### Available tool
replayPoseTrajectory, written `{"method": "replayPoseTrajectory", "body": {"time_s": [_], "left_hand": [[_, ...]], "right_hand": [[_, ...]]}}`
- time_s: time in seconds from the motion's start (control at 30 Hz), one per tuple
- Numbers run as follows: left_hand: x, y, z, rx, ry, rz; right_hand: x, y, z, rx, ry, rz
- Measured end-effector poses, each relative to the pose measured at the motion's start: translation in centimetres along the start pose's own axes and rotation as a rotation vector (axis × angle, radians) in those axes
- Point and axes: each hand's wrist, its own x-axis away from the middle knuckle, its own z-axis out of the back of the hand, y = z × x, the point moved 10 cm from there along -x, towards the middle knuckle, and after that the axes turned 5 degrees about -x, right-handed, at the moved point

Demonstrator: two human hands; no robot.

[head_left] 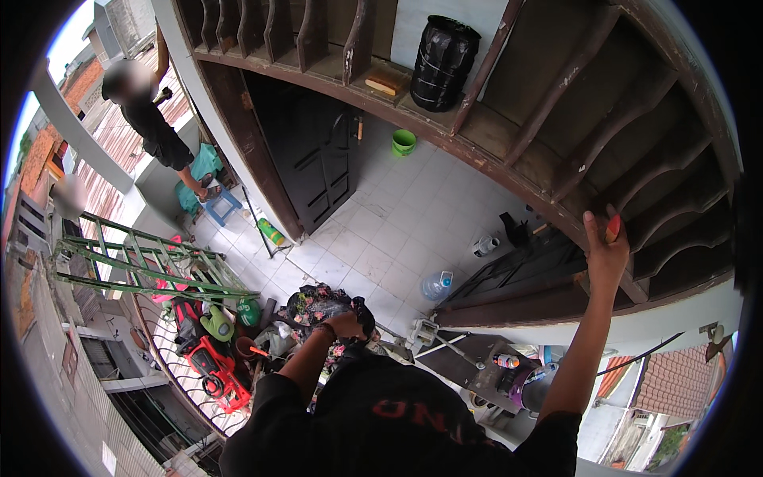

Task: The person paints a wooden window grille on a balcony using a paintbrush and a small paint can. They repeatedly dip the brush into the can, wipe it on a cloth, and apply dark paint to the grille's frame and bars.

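Observation:
My right hand (606,256) is raised against the lower rail of a curved brown wooden frame (509,181), its fingers closed on a small red-orange object (613,230) pressed to the wood. What the object is I cannot tell. My left hand (347,324) is held low in front of my chest and grips a dark patterned cloth (316,304) that bunches out to its left. A dark band sits on that wrist. My black shirt fills the bottom of the view.
Far below on a white tiled floor are a green bucket (404,142), a clear water bottle (437,285) and a dark door (311,163). A black wrapped bin (443,62) stands on the frame. Another person (155,119) stands on a blue stool (222,205). A green ladder (151,266) and red tool (218,372) lie left.

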Motion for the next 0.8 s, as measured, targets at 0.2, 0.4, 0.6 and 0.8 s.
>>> {"method": "replayPoseTrajectory", "body": {"time_s": [0.2,0.4,0.6,0.8], "left_hand": [[11.4,-6.0,10.8,0.459,0.671,0.591],[26.7,-4.1,26.4,0.345,1.425,0.377],[37.1,-2.3,40.9,0.309,1.87,0.038],[45.3,-3.6,54.2,-0.109,2.28,0.305]], "right_hand": [[-3.5,-0.2,-2.0,0.184,0.092,0.094],[-2.1,-1.9,-3.9,0.085,0.075,0.118],[-2.4,-1.8,-4.8,0.11,0.191,0.17],[-2.3,-2.9,-4.6,0.121,0.231,0.234]]}}
